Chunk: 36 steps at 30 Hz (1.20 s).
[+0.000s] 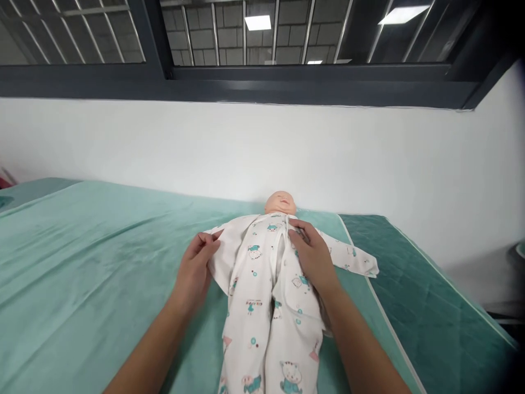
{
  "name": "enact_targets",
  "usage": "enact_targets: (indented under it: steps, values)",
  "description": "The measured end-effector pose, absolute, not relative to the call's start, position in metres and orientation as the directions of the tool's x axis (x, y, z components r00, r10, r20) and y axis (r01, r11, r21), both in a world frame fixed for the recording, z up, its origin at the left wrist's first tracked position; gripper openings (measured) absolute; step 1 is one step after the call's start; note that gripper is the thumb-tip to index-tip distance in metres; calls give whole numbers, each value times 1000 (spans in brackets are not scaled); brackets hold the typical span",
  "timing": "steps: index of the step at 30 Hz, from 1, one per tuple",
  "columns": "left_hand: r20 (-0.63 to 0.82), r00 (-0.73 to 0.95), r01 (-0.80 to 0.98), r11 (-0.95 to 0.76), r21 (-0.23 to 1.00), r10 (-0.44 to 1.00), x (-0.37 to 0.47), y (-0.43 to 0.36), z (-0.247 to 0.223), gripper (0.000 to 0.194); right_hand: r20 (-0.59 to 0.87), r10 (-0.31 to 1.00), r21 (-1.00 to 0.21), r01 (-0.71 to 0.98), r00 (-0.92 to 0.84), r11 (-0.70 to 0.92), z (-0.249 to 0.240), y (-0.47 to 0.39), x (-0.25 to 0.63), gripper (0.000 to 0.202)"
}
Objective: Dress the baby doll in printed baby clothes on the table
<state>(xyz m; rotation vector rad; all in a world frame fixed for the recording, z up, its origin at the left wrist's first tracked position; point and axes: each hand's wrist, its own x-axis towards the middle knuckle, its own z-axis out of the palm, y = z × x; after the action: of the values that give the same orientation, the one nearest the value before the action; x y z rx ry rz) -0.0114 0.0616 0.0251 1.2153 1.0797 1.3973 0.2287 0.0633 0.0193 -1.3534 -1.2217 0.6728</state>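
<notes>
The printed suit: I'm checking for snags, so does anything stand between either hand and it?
Nothing visible does: the left hand pinches the printed suit at one side, and the right hand touches its front beside the opening.

From where I stand, a dark window frame (262, 86) spans the room. Within the frame, metal bars (245, 33) rise before grey blockwork (229, 39), and bright light panels (258, 22) gleam in the glass. Below the frame runs a plain white wall (197, 148); lower still, light green sheeting (94, 257) adjoins darker quilted fabric (394, 268).
</notes>
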Motion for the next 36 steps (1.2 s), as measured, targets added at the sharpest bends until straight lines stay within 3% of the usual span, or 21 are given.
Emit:
enact_targets:
  steps: [3, 5, 7, 9, 11, 13, 16, 18, 22, 27, 30, 34, 36]
  values:
    - [163, 179, -97, -148, 984, 970, 11, 47, 51, 25, 218, 933, -943, 308, 287, 126, 23, 65, 231, 35]
    - [82, 482, -21, -82, 996, 872, 25, 37, 65, 22, 228, 935, -934, 332, 272, 131, 24, 66, 231, 35]
    - [9, 631, 70, -68, 995, 776, 34, 36, 76, 17, 247, 938, -925, 348, 244, 153, 24, 67, 233, 34]
    - [66, 550, 134, -166, 977, 832, 37, 48, 83, 17, 260, 939, -921, 351, 225, 170, 24, 67, 234, 33]
    - [202, 308, 262, -288, 921, 929, 38, 72, 88, 21, 266, 938, -918, 354, 221, 177, 23, 68, 236, 33]
    - [259, 135, 472, -292, 832, 956, 39, 103, 88, 25, 285, 938, -905, 379, 198, 196, 22, 69, 238, 35]
    - [223, 94, 765, -214, 608, 970, 46, 143, 79, 30, 305, 945, -863, 452, 114, 225, 21, 70, 240, 41]
    - [152, 121, 841, -183, 509, 981, 52, 158, 71, 36, 299, 951, -840, 492, 73, 226, 21, 71, 241, 46]
    - [164, 208, 744, -265, 613, 964, 63, 163, 63, 29, 286, 958, -819, 525, 22, 233, 20, 69, 242, 51]
    - [268, 267, 361, -354, 863, 926, 80, 148, 69, 26, 280, 960, -837, 491, 4, 241, 20, 68, 244, 52]
    - [281, 325, 191, -354, 916, 903, 84, 140, 66, 26, 277, 960, -870, 435, 39, 233, 19, 70, 244, 49]
    - [318, 189, 270, -360, 893, 929, 81, 142, 55, 23, 288, 954, -880, 418, 86, 228, 18, 72, 240, 44]
    - [314, 212, 358, -372, 856, 926, 80, 146, 50, 22, 322, 943, -839, 487, 85, 242, 18, 72, 237, 43]
